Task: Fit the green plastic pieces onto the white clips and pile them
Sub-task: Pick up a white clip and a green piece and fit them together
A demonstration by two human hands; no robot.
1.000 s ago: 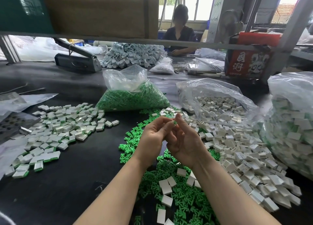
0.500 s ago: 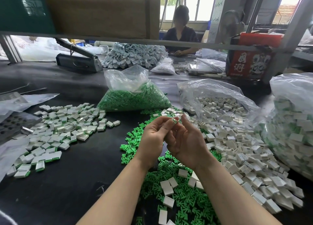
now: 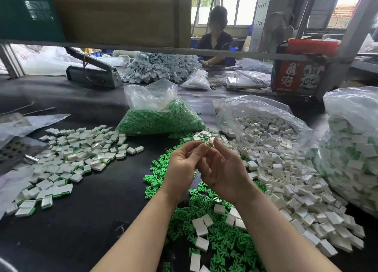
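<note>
Closest to me there's a spread of loose green pieces (image 3: 206,241) on the black table (image 3: 81,220), with a few white clips (image 3: 201,226) lying on top of them between my forearms. Just above that my two hands are raised together over the green spread: my left hand (image 3: 181,169) has its fingers curled and is pinching a small clip (image 3: 208,144) with green showing on it at the fingertips, and my right hand (image 3: 223,169) is right against it, palm facing me, fingers curled, index tip touching the same clip, so both are clamped on that one part. Off to my right a big loose heap of white clips (image 3: 286,190) runs along the table, touching the green spread. On my left, well apart from the hands, sits the pile of finished clips (image 3: 67,159), white with green edges. Further back, a clear bag of green pieces (image 3: 159,118) is in the middle, an open bag of white clips (image 3: 261,124) beside it on the right, and a big bag of finished ones (image 3: 351,149) at the far right edge. Beyond those there's a grey heat sealer (image 3: 94,75), a greyish heap of parts (image 3: 161,67), a red box (image 3: 298,73), and another person (image 3: 214,40) seated across the table.
</note>
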